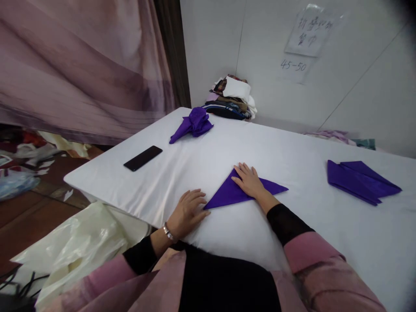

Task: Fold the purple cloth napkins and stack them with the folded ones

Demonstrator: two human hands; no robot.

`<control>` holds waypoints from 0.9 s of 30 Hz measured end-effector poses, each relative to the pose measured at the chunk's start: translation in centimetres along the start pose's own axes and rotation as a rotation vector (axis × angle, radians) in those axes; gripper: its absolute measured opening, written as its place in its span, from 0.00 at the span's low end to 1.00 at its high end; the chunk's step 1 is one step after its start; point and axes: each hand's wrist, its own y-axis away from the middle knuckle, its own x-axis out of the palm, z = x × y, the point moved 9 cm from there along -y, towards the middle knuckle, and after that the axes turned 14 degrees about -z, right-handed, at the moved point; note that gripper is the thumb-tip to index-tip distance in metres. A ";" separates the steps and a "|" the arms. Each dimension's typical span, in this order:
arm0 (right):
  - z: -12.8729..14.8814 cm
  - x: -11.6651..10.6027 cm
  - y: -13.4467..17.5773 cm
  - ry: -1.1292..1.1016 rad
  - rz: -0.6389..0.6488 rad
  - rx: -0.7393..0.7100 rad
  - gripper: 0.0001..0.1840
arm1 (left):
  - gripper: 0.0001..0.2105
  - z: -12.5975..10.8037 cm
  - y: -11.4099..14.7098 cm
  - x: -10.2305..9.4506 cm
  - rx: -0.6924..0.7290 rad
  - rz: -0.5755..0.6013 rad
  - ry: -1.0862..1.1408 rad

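A purple cloth napkin, folded into a triangle, lies on the white-covered table with its long edge toward me. My right hand lies flat on the upper part of the napkin, fingers stretched forward, and hides its middle. Beside the napkin's left corner is my left hand, its fingers extended and slightly apart over the tablecloth, holding nothing. A bracelet circles the left wrist.
A bunched purple napkin lies at the far left, near a black phone. Another folded purple napkin is at the right. Behind the table stand piled clothes; plastic sheeting lies lower left.
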 end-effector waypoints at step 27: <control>0.0 0.2 -0.1 -0.048 0.019 0.025 0.36 | 0.08 -0.7 -0.1 1.2 0.182 0.104 0.053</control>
